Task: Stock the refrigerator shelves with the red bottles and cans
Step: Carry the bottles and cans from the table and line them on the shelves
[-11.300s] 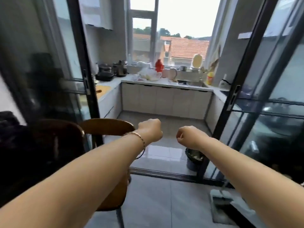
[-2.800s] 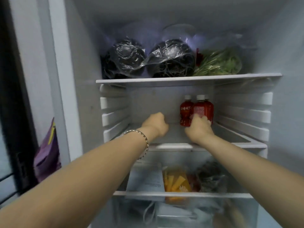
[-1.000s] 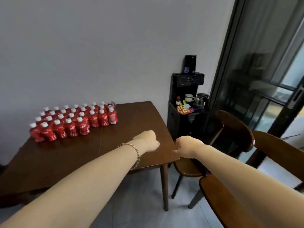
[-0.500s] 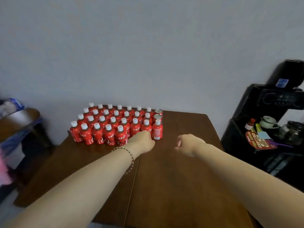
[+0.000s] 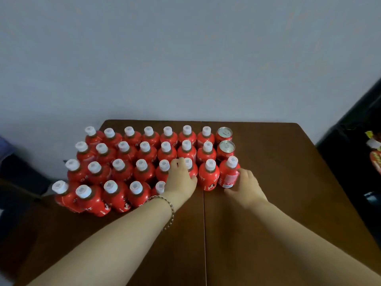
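Two hands are reaching out over the brown tabletop [image 5: 268,223], with a seam running straight away from the camera between the arms. A thin bracelet [image 5: 170,209] is sitting on the left wrist.

The left hand [image 5: 181,182] is curling its fingers round a third-row bottle [image 5: 193,172] from the near side. It's covering most of it, so only a bit of white cap and red shoulder is peeking out. The right hand [image 5: 245,184] is closing on the corner bottle [image 5: 227,176] at the right end of that same row, fingers pressing on the label. One free bottle [image 5: 208,179] is standing between those two, just beside both.

The rest of the red bottles [image 5: 123,172] are standing upright in four tight rows, mostly on the left half of the tabletop. They're all wearing white caps, and the nearest row is stopping short by the left wrist.

Behind the corner bottle, two red cans [image 5: 225,149] are sitting one behind the other, ending the two far rows. Past the far edge a plain grey wall [image 5: 185,58] is filling the view. Something black [image 5: 358,153] is poking in at the right, too dark to make out.
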Tool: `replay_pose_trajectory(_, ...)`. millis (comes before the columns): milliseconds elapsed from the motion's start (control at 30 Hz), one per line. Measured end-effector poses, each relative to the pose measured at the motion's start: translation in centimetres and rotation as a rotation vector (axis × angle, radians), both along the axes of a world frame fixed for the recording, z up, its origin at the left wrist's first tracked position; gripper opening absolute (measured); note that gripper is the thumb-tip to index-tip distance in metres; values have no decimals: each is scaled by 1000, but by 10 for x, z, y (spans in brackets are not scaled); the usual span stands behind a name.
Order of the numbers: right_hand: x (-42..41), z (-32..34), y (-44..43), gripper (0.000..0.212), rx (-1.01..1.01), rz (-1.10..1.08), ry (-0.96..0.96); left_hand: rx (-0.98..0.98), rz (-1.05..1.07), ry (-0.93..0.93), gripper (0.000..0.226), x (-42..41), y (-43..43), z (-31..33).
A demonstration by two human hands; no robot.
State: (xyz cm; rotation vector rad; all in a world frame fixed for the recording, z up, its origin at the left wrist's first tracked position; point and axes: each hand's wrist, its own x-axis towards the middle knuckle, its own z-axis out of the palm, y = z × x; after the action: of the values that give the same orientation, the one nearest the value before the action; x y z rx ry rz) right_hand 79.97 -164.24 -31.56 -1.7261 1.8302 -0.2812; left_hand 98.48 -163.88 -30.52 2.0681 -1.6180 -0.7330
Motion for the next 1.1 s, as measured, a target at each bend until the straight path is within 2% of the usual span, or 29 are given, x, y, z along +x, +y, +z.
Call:
replay_pose_trajectory(67, 8, -22, -30, 90, -14, -98, -154, 23, 41, 84, 68, 9, -28, -25)
replay_pose_trajectory(133, 10, -41, -53, 104, -25, -141, -278, 0, 101, 210, 64, 9, -43, -43)
replay_pose_trajectory(233, 5, -65, -72, 96, -59, -151, -416, -180, 193, 267, 33, 2, -49, -63)
replay_pose_trajectory(333, -5, -81, -82, 92, -66, -99, -514, -266, 180, 277, 29, 3, -51, -75)
replay_pose_trajectory(400, -13, -83, -83, 92, -60, -51, -516, -235, 112, 286, 38, 10, -49, -78)
replay_pose_trajectory(500, -28, -86, -82, 78, -53, 59, -482, -131, -10, 319, 45, 19, -45, -82)
replay_pose_trajectory(700, -41, -84, -55, 80, 36, 191, -449, 29, -281, 573, 48, 17, -29, -82)
replay_pose_trajectory(767, -38, -84, -43, 83, 76, 221, -426, 67, -393, 582, 59, 10, -20, -83)
replay_pose_trajectory(833, -40, -91, -28, 96, 85, 277, -401, 119, -470, 517, 97, 1, -6, -90)
replay_pose_trajectory(900, -47, -101, -12, 112, 106, 318, -377, 183, -424, 473, 130, -2, 9, -101)
replay_pose_trajectory(1000, -61, -111, 9, 134, 163, 342, -361, 218, -409, 446, 145, -2, 22, -111)
replay_pose_trajectory(1100, -65, -121, 24, 147, 115, 349, -406, 220, -480, 403, 150, 1, 26, -114)
